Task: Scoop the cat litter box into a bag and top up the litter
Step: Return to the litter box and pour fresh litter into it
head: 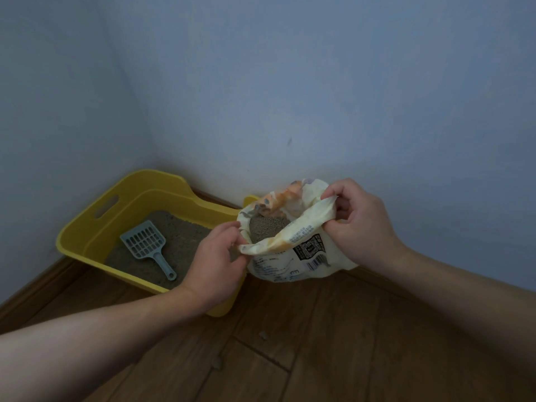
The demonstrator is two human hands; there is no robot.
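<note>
Both grips are closed on the one litter bag (278, 265). The left grip (214, 256) pinches the rolled rim of the bag's mouth at its 9 o'clock edge. The right grip (359, 224) has its fingers curled round the rim at about 2 o'clock, so the mouth is held wide between the two. The bag is cream with orange print, one black square code and one barcode on its near face. Grey fresh litter (268, 229) shows inside the open mouth. The bag sits at 3 o'clock of the one yellow litter box (153, 175), close against that end; whether its bottom rests on the floor (319, 343) cannot be told.

The box stands in the corner where the two walls (319, 82) meet, at 9 o'clock from the bag. One handle slot (107, 206) shows in its left wall. A bed of grey-brown litter (185, 236) covers its bottom. On it lies one pale blue-grey slotted scoop (145, 243), blade toward 11 o'clock and handle toward 5 o'clock, touched by neither grip. The left forearm crosses over the box's near right corner.

Two small grey bits (263, 335) lie on the wooden floor at about 6 o'clock of the bag.
</note>
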